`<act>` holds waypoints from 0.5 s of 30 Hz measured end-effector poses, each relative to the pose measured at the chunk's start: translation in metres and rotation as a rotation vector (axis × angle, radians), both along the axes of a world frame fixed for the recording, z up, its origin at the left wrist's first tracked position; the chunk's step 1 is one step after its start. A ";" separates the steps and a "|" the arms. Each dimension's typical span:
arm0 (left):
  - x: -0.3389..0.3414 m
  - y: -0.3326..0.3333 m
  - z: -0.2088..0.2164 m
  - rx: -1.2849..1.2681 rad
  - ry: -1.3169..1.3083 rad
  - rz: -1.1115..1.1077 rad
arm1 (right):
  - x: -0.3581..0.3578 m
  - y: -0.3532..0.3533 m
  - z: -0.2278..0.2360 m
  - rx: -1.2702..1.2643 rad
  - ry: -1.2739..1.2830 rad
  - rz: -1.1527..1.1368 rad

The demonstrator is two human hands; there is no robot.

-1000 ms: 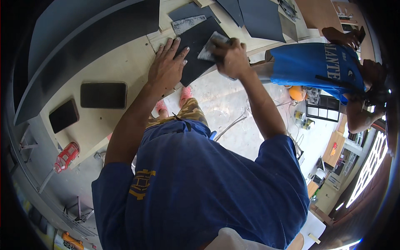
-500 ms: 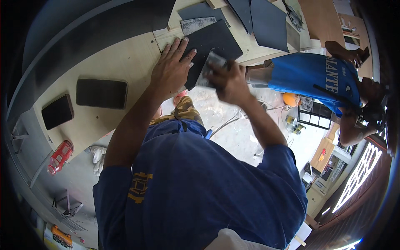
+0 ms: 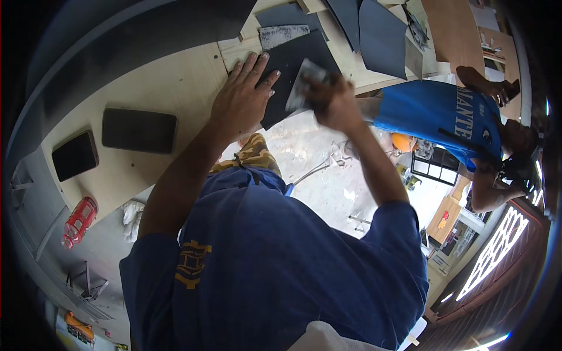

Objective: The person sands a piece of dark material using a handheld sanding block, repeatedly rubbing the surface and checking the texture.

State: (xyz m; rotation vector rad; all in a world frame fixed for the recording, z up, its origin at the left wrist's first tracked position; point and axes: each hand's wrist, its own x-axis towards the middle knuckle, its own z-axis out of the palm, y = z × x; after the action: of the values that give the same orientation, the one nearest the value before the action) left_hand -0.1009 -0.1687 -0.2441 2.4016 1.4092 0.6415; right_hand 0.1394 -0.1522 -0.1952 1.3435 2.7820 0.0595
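Note:
My left hand [image 3: 241, 96] lies flat with its fingers spread, pressing on the left part of a black sheet [image 3: 282, 65] at the near edge of the pale wooden table [image 3: 193, 76]. In my right hand [image 3: 336, 105] is a flat grey rectangular piece [image 3: 307, 75], held over the right part of that sheet. Motion smears the piece and the fingers around it, so its exact kind is unclear. A speckled grey-and-white strip [image 3: 284, 35] lies just beyond the black sheet.
Dark grey sheets [image 3: 383, 41] lie at the back right. Two dark phone-like slabs, one larger [image 3: 139, 131] and one smaller [image 3: 76, 156], rest on the left. A red bottle [image 3: 80, 222] is by the table's left corner. Another person in a blue shirt [image 3: 427, 111] is at the right.
My right hand and the grey piece have shifted slightly right across the black sheet. My left hand stays pressed on it. The whole view has moved a little.

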 end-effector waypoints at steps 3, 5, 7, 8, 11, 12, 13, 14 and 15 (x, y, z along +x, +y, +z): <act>-0.001 0.000 0.002 0.025 0.024 -0.002 | 0.010 0.058 0.016 0.020 0.003 -0.048; -0.002 -0.001 -0.005 0.039 0.002 0.013 | 0.007 0.070 0.055 -0.197 0.200 -0.310; 0.001 0.000 -0.009 0.060 -0.022 0.018 | 0.021 0.068 0.076 -0.406 0.404 -0.573; 0.002 -0.001 -0.008 0.057 -0.031 0.035 | 0.033 0.059 0.076 -0.404 0.689 -0.610; 0.013 -0.006 -0.003 0.036 -0.018 0.075 | 0.046 0.030 0.069 -0.423 1.065 -0.719; 0.018 -0.009 -0.001 0.000 0.005 0.108 | 0.043 0.021 0.065 -0.419 1.082 -0.653; 0.022 -0.013 0.006 0.008 0.007 0.099 | 0.041 0.013 0.063 -0.415 1.099 -0.593; 0.027 -0.016 0.015 -0.084 -0.003 0.086 | 0.042 0.010 0.067 -0.545 0.955 -0.631; 0.029 -0.018 0.019 -0.178 -0.012 0.072 | 0.041 0.008 0.068 -0.540 0.962 -0.636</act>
State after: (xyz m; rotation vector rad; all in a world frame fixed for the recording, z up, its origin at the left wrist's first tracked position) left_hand -0.0721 -0.1867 -0.2251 2.2150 1.4874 0.5225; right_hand 0.1800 -0.1443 -0.1275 2.3672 2.3364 -1.5845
